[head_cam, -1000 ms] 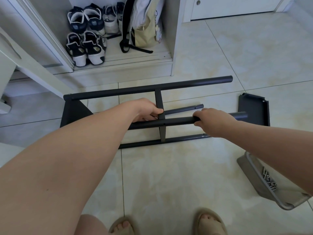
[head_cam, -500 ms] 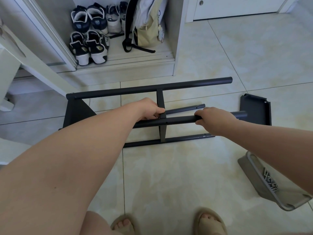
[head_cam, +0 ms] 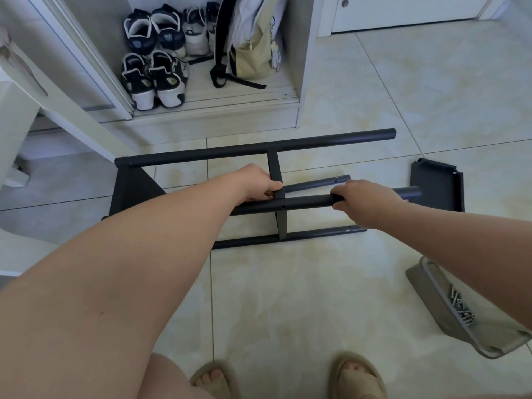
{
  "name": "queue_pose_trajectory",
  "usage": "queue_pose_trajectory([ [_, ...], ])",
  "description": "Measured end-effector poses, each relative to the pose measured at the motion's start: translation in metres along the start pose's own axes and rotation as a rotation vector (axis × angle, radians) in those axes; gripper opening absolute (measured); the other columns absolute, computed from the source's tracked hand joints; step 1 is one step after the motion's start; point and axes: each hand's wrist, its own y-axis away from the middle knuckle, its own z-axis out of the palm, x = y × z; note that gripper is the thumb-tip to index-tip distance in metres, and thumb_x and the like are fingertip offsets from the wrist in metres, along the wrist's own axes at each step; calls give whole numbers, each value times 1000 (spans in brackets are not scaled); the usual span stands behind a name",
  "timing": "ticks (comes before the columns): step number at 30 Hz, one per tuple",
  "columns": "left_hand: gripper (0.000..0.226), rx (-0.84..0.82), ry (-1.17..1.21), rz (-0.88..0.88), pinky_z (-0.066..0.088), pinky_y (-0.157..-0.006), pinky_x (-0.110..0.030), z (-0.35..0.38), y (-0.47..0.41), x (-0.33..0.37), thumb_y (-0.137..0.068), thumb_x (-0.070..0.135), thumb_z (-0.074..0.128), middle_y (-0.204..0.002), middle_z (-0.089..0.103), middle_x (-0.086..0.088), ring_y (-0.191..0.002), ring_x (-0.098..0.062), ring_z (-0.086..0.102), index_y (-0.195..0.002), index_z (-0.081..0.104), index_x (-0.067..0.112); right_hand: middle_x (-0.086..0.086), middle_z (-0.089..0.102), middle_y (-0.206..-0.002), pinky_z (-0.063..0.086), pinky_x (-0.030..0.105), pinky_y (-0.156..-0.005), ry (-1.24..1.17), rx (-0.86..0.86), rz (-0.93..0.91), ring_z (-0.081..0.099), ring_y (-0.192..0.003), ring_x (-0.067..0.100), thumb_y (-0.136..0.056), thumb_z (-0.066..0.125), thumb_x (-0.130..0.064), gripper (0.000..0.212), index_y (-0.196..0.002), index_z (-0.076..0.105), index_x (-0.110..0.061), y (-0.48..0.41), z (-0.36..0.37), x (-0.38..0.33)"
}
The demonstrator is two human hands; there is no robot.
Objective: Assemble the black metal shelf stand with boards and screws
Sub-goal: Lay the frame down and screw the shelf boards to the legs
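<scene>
**Shelf stand: frame roughed out, fastening and boards left to do**

Shelf stand [head_cam: 259, 148] lies on its side on the tiled floor across the middle of the frame. Long black tubes run left to right, tied by a short crossbar [head_cam: 275, 168] and a black end panel [head_cam: 129, 191] at the left. The left hand [head_cam: 260, 184] has its fingers curled at the crossbar where it meets the near thick tube [head_cam: 305, 203]; exactly what they clasp is partly hidden. The right hand [head_cam: 365, 200] is wrapped over that same tube further right, gripping it.

A bare screw hole shows in the tube beside the crossbar, so this joint looks unfastened. One black board [head_cam: 437, 185] lies flat at the right by the tube's end, not fitted. Screws [head_cam: 460, 309] sit in a grey tray [head_cam: 426, 280] at the lower right — none in hand.

By my reading the job is early to midway — the skeleton is laid out, while screwing and boards remain. Shoes [head_cam: 152, 76] and a bag [head_cam: 253, 44] sit in the cupboard at the top.
</scene>
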Motion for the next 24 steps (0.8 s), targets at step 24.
queue_pose_trajectory([
  [24,41,31,-129,33,51,-95,-37,4,6,3,-95,39,62,-105,74,-11,-98,-28,67,-112,72,3,0,57,-112,37,41,-93,91,23,5,48,-93,22,-108,37,-35,24,-121,52,-23,-1,11,2],
])
